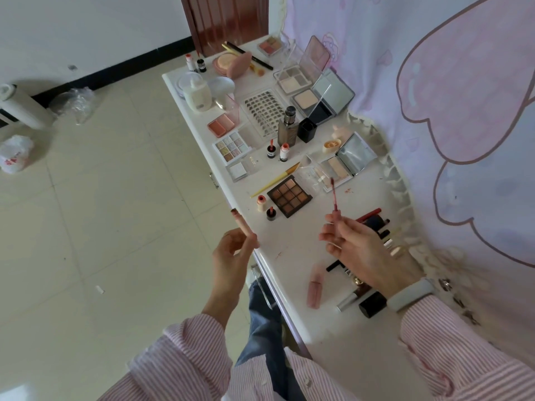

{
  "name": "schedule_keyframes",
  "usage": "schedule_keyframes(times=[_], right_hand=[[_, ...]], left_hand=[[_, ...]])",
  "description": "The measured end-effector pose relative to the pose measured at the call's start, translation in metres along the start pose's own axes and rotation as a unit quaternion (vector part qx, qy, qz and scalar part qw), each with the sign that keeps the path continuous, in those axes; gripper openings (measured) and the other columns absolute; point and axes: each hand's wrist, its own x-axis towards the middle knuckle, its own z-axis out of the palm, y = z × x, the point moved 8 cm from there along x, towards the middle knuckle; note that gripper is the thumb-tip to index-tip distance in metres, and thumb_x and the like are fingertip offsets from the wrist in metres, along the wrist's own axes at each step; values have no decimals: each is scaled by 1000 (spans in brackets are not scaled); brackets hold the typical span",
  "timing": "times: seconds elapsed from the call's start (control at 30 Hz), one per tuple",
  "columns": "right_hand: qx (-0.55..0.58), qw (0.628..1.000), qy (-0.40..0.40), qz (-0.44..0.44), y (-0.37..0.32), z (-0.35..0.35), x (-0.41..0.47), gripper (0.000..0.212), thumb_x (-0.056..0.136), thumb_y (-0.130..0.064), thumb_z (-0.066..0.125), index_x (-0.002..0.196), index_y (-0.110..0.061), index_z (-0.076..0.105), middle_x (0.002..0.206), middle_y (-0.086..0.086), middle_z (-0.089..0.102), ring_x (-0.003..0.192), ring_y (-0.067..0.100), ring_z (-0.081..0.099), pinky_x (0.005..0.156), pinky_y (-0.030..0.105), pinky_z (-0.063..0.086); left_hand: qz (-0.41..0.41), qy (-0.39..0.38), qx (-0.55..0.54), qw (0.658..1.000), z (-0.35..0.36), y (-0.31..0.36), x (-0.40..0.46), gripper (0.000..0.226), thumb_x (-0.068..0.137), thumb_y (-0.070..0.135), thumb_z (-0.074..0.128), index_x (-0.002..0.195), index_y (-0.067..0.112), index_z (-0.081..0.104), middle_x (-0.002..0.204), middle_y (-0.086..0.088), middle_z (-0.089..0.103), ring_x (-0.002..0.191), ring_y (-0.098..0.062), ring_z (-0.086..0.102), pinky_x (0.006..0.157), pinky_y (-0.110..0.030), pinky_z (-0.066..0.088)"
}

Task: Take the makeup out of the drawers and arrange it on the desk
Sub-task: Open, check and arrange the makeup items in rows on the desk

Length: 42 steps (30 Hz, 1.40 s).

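My left hand (231,253) holds a pink lip-gloss tube (242,225) just off the desk's left edge, its open end pointing away from me. Over the white desk (292,250), my right hand (359,247) grips the matching applicator wand (333,195), tip up and stained red. Makeup is spread along the desk: a brown eyeshadow palette (289,199), a pastel palette (232,146), open compacts with mirrors (344,163), small lip bottles (270,151). Another pink tube (315,286) lies near me. Lipsticks and dark tubes (373,303) lie partly under my right wrist.
A clear lipstick organiser (265,111), a tall brown bottle (288,127) and a white lotion bottle (198,95) stand mid-desk. A pink curtain (463,111) hangs along the desk's right side. Plastic bags (14,153) lie on the tiled floor at left. A drawer handle (214,180) shows at the edge.
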Motion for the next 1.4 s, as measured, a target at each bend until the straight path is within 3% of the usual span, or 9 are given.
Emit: schedule_keyframes(times=[0.13,0.2,0.3,0.5,0.77,0.9,1.0,1.2,1.4], right_hand=[[-314,940,76,-113,-3,8,9,19,93,-29,49,104,-16,58,100,-1,61,90,8,57,75,15,44],[-387,901,89,-174,-3,16,16,16,91,-29,52,101,-17,58,93,0,56,84,7,53,72,10,43],[-473,843,102,-235,4,23,29,18,89,-23,57,103,-12,60,91,3,61,84,12,57,75,16,47],[-585,732,101,-334,17,43,38,19,83,-15,67,99,-4,66,83,8,66,78,20,56,62,28,47],[-614,707,96,-339,16,51,42,19,85,-17,65,101,-7,65,89,4,67,84,19,57,62,21,41],[-617,713,94,-321,19,49,42,21,86,-18,63,104,-9,64,94,4,67,90,19,55,65,22,40],[-615,719,87,-311,19,46,42,25,86,-18,62,108,-8,61,95,5,65,92,19,53,68,25,44],[-622,721,91,-292,19,40,40,31,85,-16,63,114,-7,59,91,5,62,92,18,50,67,25,42],[-658,668,72,-340,7,35,21,29,79,-10,68,107,-5,62,82,8,60,79,21,54,60,30,49]], left_hand=[[28,23,67,997,15,-1,5,10,86,17,62,89,9,66,86,6,66,80,-7,62,70,-19,49],[33,44,104,993,19,-4,8,12,85,23,63,89,13,68,86,7,66,81,-10,60,70,-17,45],[65,61,163,983,26,-4,12,13,84,22,66,93,14,68,89,4,64,81,-10,57,69,-9,38],[142,60,200,968,34,0,15,16,78,11,71,95,8,70,85,2,65,81,-23,60,79,-41,50],[180,65,230,954,39,-3,19,17,78,11,71,94,7,69,88,-5,69,81,-28,61,76,-47,51],[201,73,257,942,40,-4,16,20,77,12,73,97,8,69,93,-3,70,88,-26,59,76,-41,50],[180,83,287,937,38,-10,15,29,76,14,73,103,8,66,101,-4,67,98,-26,57,84,-30,36],[153,74,309,936,34,-19,7,39,77,15,72,113,7,60,113,-9,60,108,-27,52,90,-29,30],[166,75,329,927,32,-24,-4,47,75,16,74,118,6,57,119,-11,56,110,-30,50,91,-32,31]])
